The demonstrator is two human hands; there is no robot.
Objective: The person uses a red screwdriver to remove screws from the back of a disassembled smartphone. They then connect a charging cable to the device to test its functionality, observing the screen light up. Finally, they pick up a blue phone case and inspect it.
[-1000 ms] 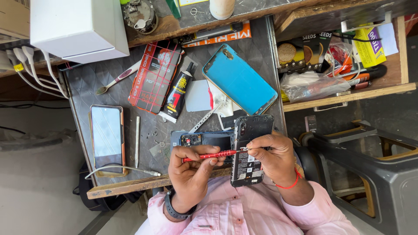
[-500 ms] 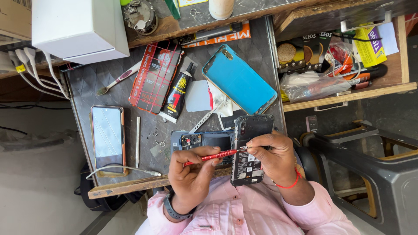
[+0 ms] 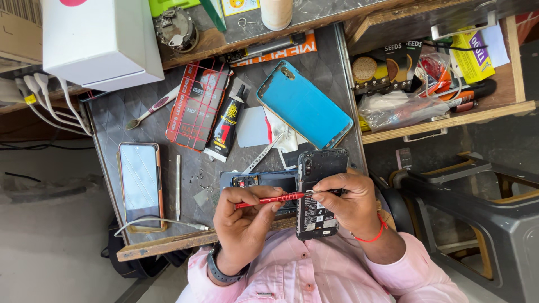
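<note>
Phone (image 3: 318,193), back cover off, board exposed, held upright over near worktop (image 3: 140,120) edge by right hand (image 3: 351,205), fingers clamped round its side. Left hand (image 3: 244,219) pinches red screwdriver (image 3: 269,200), tip on phone's mid frame. Blue back cover (image 3: 306,106) lies apart; loose screws (image 3: 202,178) beside dark tray (image 3: 261,180). Judging: disassembly part done, screws likely left.

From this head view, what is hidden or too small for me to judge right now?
- Red screwdriver tip: where it meets the opened phone, the right hand's fingers cover it.
- Loose screws on the mat: too small to count.
- Open drawer: contents jumbled, its right end cut off by the frame edge.
- Left hand hides the blue phone frame's lower part.
</note>
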